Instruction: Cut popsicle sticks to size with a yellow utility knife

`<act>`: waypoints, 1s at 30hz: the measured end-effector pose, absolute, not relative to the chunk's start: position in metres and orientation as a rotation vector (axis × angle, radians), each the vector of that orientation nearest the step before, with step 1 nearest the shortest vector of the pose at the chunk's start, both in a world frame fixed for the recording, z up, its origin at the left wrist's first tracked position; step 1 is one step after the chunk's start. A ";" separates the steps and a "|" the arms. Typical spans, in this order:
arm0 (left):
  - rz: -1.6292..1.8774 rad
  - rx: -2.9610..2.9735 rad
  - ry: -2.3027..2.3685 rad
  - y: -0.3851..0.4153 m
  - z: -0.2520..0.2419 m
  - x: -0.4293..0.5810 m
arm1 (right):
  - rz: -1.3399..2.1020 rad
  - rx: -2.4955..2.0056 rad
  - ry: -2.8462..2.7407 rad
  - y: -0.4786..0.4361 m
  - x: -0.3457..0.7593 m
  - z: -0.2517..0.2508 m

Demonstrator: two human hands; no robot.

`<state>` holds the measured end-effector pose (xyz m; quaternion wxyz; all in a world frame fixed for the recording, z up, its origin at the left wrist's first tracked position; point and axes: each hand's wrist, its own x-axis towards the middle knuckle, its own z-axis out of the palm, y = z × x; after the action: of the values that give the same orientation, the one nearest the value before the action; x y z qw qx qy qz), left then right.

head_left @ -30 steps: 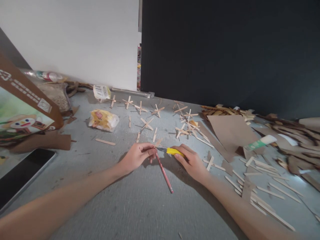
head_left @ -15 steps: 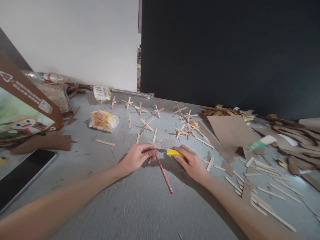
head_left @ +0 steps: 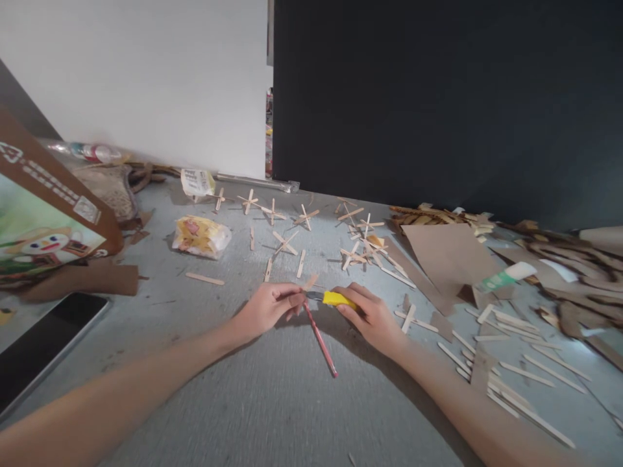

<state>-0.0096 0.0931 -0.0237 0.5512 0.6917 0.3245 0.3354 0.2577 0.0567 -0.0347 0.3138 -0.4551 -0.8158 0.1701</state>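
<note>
My left hand (head_left: 270, 308) is closed, with thumb and fingers pinching a short wooden craft stick (head_left: 310, 281) that pokes out past the fingertips. Wrapped in my right hand (head_left: 367, 314) is a yellow utility knife (head_left: 337, 299), its dark blade pointing left against or very near the stick. A red pencil (head_left: 321, 340) slants down and right from just below my left fingertips. Its upper end is partly hidden, so I cannot tell whether the fingers touch it. Beyond my hands stand several crossed craft-stick pieces (head_left: 286, 242).
Loose craft sticks (head_left: 528, 373) and cardboard (head_left: 438, 256) are scattered on the right, near a green-and-white glue stick (head_left: 509, 277). On the left are a phone (head_left: 48, 350), a brown printed bag (head_left: 53, 207) and a yellow packet (head_left: 200, 237). White and black panels (head_left: 438, 97) rise behind.
The knife has shifted very slightly and its yellow handle is turned a little in my right hand. My left hand and the pencil stay nearly in place.
</note>
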 end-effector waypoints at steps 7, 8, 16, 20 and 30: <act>0.822 1.525 0.771 0.094 -0.026 -0.007 | 0.441 -1.194 -2.130 0.058 0.255 -0.034; 0.834 1.508 0.776 0.094 -0.025 -0.007 | 0.446 -1.195 -2.123 0.058 0.254 -0.034; 0.895 1.487 0.774 0.095 -0.019 -0.007 | 0.498 -1.242 -2.089 0.057 0.253 -0.028; 0.817 1.596 0.801 0.094 -0.020 -0.009 | 0.470 -1.239 -2.136 0.057 0.254 -0.029; 0.825 1.502 0.765 0.095 -0.024 -0.006 | 0.453 -1.231 -2.151 0.057 0.253 -0.030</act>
<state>-0.0064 0.0954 -0.0240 0.5912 0.6455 0.3286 0.3546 0.2525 0.0570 -0.0296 0.3062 -0.4650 -0.8128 0.1711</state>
